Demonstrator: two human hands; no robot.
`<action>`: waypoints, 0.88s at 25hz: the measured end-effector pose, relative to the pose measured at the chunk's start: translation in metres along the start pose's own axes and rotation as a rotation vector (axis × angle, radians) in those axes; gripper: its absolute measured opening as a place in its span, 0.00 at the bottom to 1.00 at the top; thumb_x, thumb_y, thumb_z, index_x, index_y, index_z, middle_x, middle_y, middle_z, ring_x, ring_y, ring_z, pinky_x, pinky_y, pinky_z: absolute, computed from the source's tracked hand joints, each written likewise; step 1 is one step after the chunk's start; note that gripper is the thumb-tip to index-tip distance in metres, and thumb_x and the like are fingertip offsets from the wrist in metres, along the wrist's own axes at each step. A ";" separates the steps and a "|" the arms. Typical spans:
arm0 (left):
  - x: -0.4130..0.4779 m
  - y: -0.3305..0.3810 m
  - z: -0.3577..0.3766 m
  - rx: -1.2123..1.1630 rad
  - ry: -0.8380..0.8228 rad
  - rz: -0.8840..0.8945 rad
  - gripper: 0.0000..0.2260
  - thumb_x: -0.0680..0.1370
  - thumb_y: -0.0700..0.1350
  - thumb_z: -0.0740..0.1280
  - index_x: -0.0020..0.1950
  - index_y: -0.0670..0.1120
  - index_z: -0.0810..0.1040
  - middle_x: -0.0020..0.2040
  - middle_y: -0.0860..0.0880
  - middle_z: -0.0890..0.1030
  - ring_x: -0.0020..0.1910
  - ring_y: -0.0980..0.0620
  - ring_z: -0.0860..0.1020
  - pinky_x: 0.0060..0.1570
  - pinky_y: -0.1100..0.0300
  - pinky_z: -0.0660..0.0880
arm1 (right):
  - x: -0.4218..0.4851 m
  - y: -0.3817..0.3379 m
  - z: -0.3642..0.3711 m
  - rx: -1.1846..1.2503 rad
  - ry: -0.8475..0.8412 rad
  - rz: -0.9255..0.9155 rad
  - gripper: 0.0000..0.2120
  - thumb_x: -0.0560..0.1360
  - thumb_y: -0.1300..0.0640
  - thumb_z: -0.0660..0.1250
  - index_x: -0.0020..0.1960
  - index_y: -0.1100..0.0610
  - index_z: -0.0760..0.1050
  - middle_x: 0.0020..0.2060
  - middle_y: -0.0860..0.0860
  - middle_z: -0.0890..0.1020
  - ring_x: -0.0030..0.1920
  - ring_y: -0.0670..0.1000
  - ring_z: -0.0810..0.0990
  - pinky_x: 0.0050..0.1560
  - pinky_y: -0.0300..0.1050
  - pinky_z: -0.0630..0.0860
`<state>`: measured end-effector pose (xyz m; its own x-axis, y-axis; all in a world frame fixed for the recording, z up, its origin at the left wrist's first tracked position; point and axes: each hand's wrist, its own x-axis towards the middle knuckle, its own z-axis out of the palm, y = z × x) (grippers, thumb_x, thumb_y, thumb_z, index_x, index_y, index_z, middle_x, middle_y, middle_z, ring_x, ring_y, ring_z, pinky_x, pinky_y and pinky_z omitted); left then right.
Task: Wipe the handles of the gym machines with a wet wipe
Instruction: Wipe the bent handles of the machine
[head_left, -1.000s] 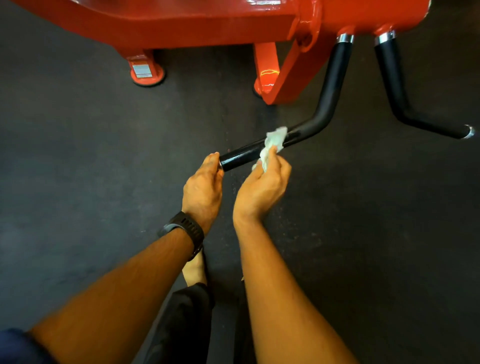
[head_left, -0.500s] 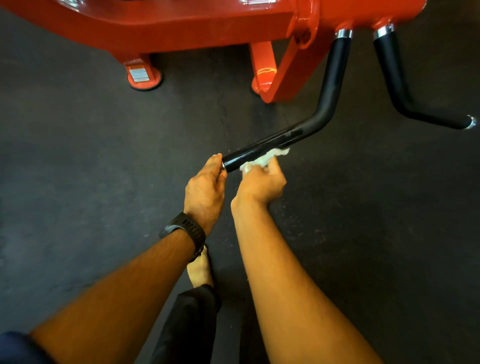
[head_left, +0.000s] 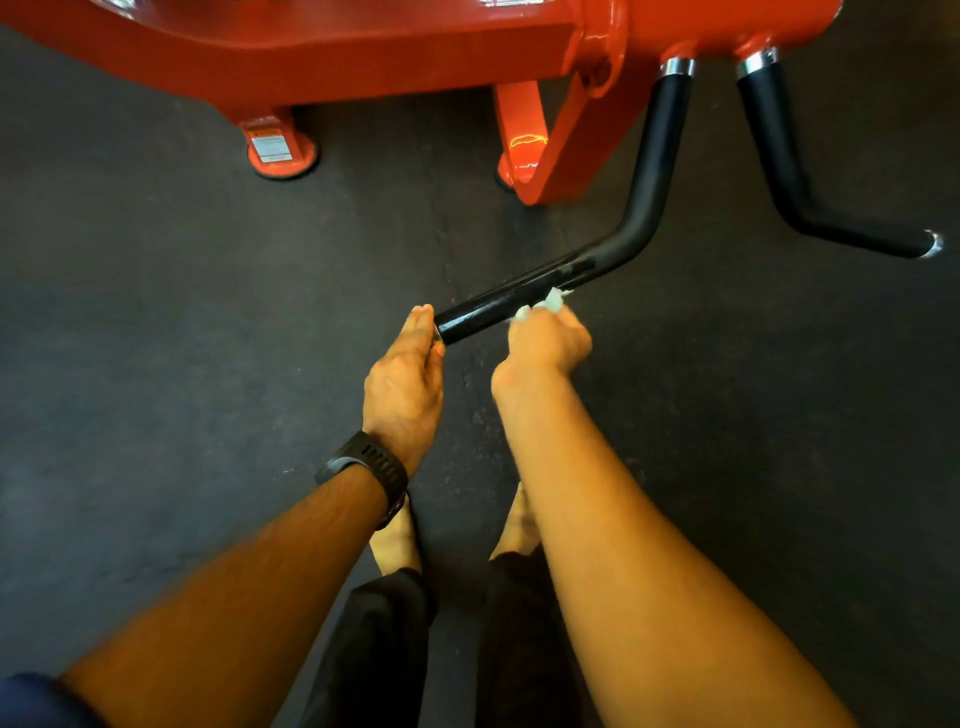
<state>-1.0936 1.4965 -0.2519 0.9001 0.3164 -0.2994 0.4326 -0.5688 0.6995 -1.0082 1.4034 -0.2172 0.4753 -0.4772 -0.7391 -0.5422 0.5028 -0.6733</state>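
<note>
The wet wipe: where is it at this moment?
In the head view, the wet wipe is bunched in the right hand, against the near black handle.

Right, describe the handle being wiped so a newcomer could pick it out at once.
Start at the red machine frame at the top; two bent black handles hang from its right end. Take the left handle, running towards the person. Unlike the right handle, it has the left hand at its tip and the right hand holding a white wipe against it.
</note>
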 end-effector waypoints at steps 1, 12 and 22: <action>-0.001 0.001 0.001 0.006 0.003 0.004 0.22 0.85 0.44 0.60 0.79 0.47 0.64 0.78 0.48 0.66 0.75 0.50 0.67 0.74 0.59 0.62 | 0.000 0.001 -0.001 -0.032 -0.014 -0.015 0.11 0.79 0.71 0.61 0.54 0.63 0.80 0.34 0.48 0.77 0.34 0.45 0.75 0.35 0.35 0.73; -0.002 0.005 0.009 0.061 0.011 0.019 0.22 0.86 0.42 0.57 0.81 0.44 0.59 0.81 0.47 0.58 0.79 0.50 0.59 0.75 0.61 0.56 | 0.018 -0.014 -0.015 -0.181 0.057 -0.442 0.08 0.78 0.69 0.63 0.48 0.64 0.82 0.38 0.54 0.84 0.35 0.47 0.79 0.42 0.34 0.73; 0.000 0.004 0.010 0.058 0.033 0.030 0.21 0.85 0.43 0.58 0.79 0.45 0.63 0.80 0.47 0.62 0.77 0.50 0.64 0.71 0.66 0.57 | 0.056 -0.015 -0.046 -1.156 -0.461 -1.740 0.12 0.79 0.68 0.62 0.59 0.64 0.81 0.59 0.58 0.82 0.68 0.61 0.76 0.69 0.47 0.71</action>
<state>-1.0915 1.4864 -0.2551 0.9110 0.3229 -0.2564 0.4084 -0.6209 0.6691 -1.0055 1.3359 -0.2481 0.8263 0.4065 0.3898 0.5356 -0.7812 -0.3207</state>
